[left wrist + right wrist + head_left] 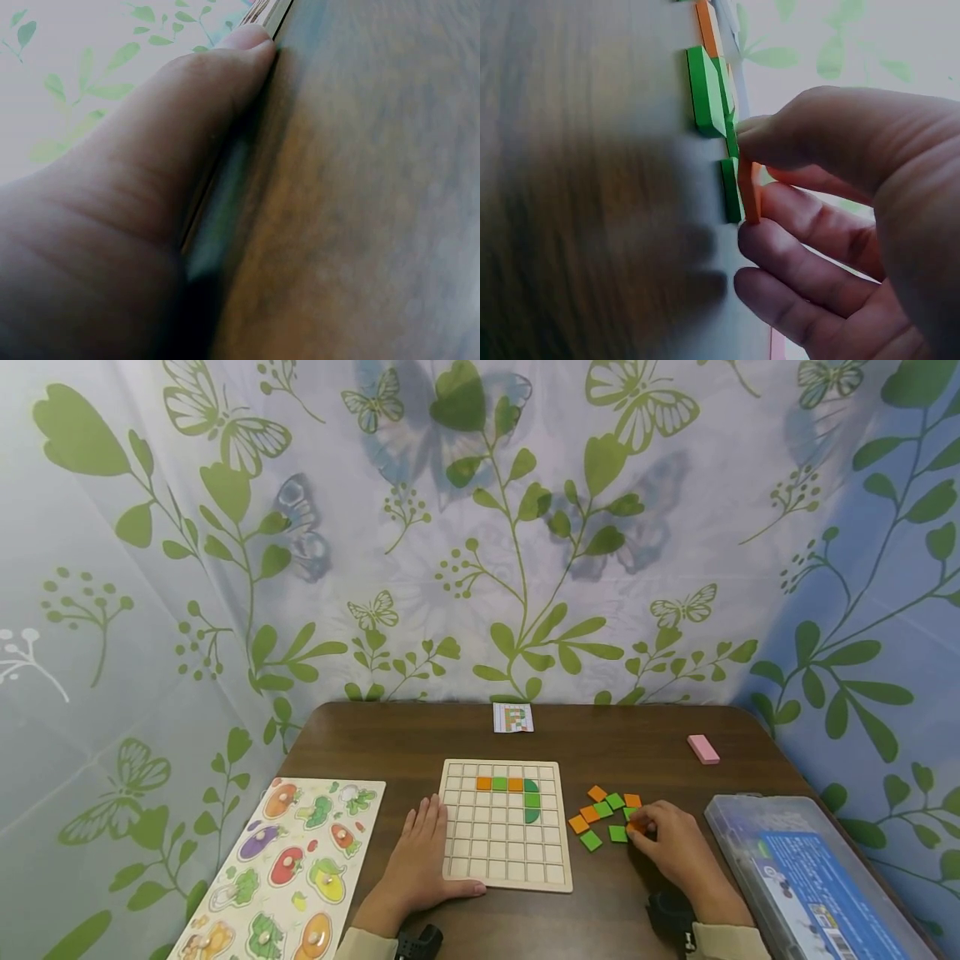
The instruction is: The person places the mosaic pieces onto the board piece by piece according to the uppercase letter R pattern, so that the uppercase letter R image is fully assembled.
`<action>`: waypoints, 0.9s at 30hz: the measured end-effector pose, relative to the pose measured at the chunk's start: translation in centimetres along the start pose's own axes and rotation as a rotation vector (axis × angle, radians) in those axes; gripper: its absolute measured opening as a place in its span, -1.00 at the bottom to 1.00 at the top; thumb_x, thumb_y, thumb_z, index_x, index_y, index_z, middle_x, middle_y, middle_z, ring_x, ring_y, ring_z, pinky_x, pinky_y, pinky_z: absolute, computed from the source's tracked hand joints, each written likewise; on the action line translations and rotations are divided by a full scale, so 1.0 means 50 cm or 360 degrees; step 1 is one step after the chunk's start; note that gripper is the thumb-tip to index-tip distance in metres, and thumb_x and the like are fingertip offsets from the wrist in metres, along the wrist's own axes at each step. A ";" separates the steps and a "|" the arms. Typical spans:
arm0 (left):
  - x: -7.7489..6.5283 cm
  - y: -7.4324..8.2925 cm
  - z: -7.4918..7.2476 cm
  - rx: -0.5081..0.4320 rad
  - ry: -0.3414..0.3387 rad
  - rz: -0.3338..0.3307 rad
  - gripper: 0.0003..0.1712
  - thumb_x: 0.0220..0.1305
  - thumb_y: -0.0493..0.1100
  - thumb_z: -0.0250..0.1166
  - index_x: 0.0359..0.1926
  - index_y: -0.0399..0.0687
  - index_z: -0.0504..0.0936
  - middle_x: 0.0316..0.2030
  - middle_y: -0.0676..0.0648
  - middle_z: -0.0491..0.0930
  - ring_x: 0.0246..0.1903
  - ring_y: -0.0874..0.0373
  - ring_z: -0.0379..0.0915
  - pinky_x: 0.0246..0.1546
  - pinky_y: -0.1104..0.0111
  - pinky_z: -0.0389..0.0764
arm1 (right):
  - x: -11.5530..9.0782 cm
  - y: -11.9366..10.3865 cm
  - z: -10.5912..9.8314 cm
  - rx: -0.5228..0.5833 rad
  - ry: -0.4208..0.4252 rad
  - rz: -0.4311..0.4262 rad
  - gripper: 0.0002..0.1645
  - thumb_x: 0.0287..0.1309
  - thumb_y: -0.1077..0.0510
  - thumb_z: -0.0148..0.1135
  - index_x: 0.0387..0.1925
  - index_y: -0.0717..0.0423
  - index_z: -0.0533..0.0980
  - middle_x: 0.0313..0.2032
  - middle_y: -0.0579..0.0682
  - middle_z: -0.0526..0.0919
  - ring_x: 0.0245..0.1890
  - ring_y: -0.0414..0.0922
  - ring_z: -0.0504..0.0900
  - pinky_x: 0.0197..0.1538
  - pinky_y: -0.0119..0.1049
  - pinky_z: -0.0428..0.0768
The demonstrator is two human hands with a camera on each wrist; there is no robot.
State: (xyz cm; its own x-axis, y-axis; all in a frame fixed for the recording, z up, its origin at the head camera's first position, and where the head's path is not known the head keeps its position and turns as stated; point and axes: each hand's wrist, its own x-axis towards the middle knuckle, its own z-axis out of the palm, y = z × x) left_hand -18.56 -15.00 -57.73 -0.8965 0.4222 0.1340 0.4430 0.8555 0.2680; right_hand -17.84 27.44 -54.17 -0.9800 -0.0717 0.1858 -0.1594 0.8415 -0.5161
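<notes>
A wooden grid board (502, 852) lies mid-table, with orange and green square tiles (499, 784) and green rounded pieces (532, 815) set in its upper cells. Along the board's left side rests my left hand (420, 856), fingers straight, its thumb at the lower edge; the left wrist view shows that thumb (202, 86) close up. To the right, my right hand (672, 843) pinches an orange square tile (749, 191) between thumb and fingers. Loose green tiles (591, 841) and orange tiles (578, 824) lie scattered beside that hand.
A small pattern card (513, 717) lies at the table's back. On the left is a vegetable puzzle board (300, 852); on the right, a clear plastic case (810, 877) with a blue label. A pink block (703, 749) sits at the back right.
</notes>
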 end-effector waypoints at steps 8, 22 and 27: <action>0.000 0.001 -0.002 0.0002 -0.0009 -0.0008 0.66 -0.06 0.84 0.15 0.60 -0.45 0.08 0.60 -0.41 -0.03 0.59 -0.29 -0.16 0.53 -0.12 -0.09 | 0.003 -0.039 0.021 0.0030 0.0069 -0.0069 -0.83 0.12 0.30 0.58 -0.23 0.17 0.75 -0.24 -0.02 0.67 -0.24 -0.04 0.67 -0.07 0.07 0.72; 0.001 -0.002 0.001 0.0003 -0.0019 -0.0009 0.67 -0.06 0.85 0.13 0.60 -0.45 0.07 0.60 -0.41 -0.04 0.59 -0.28 -0.17 0.53 -0.12 -0.08 | 0.033 -0.125 0.082 0.0105 0.0007 -0.0249 -0.80 0.12 0.25 0.62 -0.22 0.04 0.75 -0.24 -0.18 0.67 -0.21 -0.14 0.64 -0.11 -0.14 0.70; 0.001 0.000 0.001 0.0004 -0.0010 0.0000 0.66 -0.06 0.85 0.14 0.60 -0.46 0.08 0.60 -0.42 -0.03 0.59 -0.29 -0.16 0.53 -0.13 -0.08 | 0.043 -0.156 0.101 0.0166 -0.0014 -0.0332 -0.78 0.12 0.27 0.62 -0.23 0.01 0.73 -0.22 -0.23 0.64 -0.22 -0.19 0.63 -0.14 -0.21 0.69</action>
State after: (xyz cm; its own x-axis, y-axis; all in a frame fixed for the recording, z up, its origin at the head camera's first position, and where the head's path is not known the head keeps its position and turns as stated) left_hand -18.61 -14.99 -57.78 -0.8964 0.4242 0.1284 0.4432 0.8562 0.2655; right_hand -19.32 18.02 -53.97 -0.9254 -0.2436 0.2903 -0.3698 0.7482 -0.5509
